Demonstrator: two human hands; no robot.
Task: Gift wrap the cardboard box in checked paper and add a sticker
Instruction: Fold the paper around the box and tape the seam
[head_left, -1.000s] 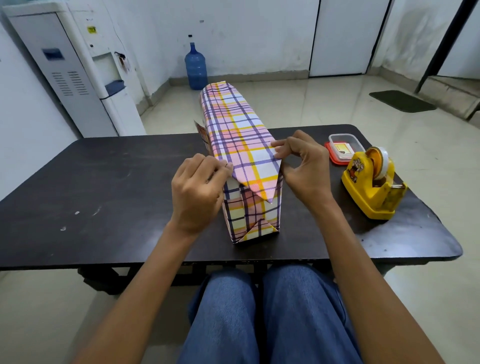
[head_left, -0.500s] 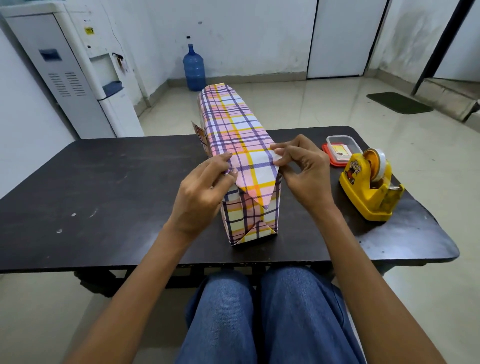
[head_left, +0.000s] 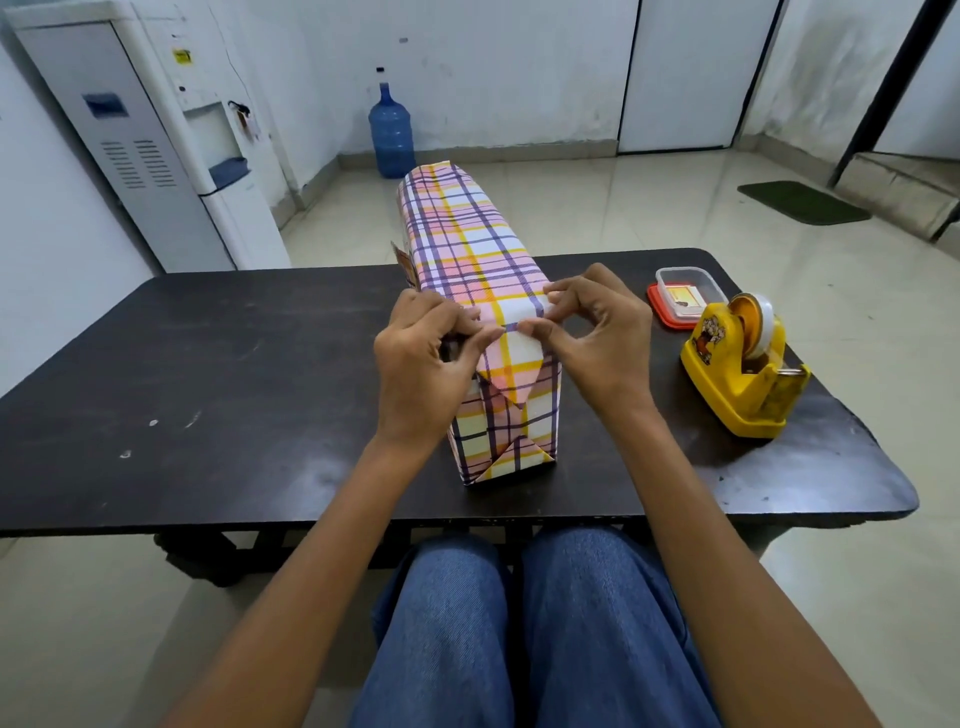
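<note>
While thumbs and forefingers pinch crease at box's near top edge, left hand (head_left: 421, 364) and right hand (head_left: 597, 343) hold pointed flap (head_left: 511, 369) down over end face, likely sharpening fold before taping; checked-paper box (head_left: 467, 244) stands lengthwise mid-table (head_left: 208, 364); bottom flap (head_left: 514, 460) already folded up; tape dispenser (head_left: 737, 374) right of box, within reach; small tub (head_left: 680, 296) right of box, farther back, contents unclear; box's far end hidden; sticker not made out.

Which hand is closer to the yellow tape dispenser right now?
Right. The right hand pinches the paper flap on the side of the box facing the tape dispenser, not touching it; the left hand pinches the flap's other side.
</note>
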